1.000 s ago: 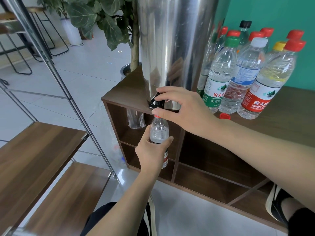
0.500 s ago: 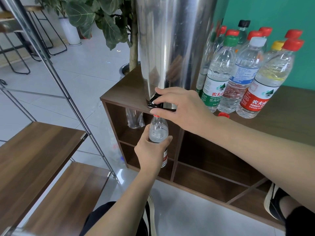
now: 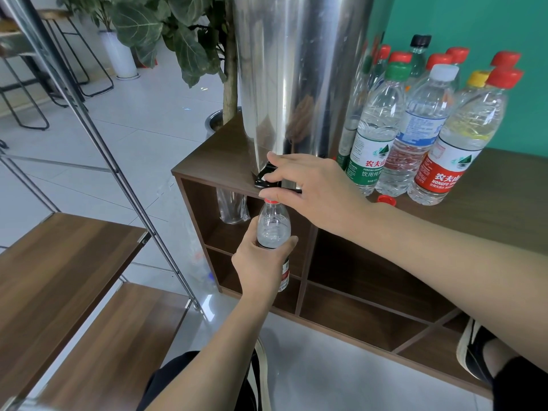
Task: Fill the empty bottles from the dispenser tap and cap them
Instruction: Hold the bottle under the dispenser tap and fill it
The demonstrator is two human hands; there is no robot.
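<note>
The right hand [image 3: 314, 191] hides most of the tap [image 3: 264, 180]; the dispenser [image 3: 296, 75] is cropped above.

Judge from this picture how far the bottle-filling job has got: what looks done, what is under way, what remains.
Done, it seems: capped bottles stand grouped beside the steel dispenser. Under way: the left hand holds an uncapped bottle under the black tap, which the right hand grips. Left: capping it, probably with the loose red cap on the cabinet top.
</note>
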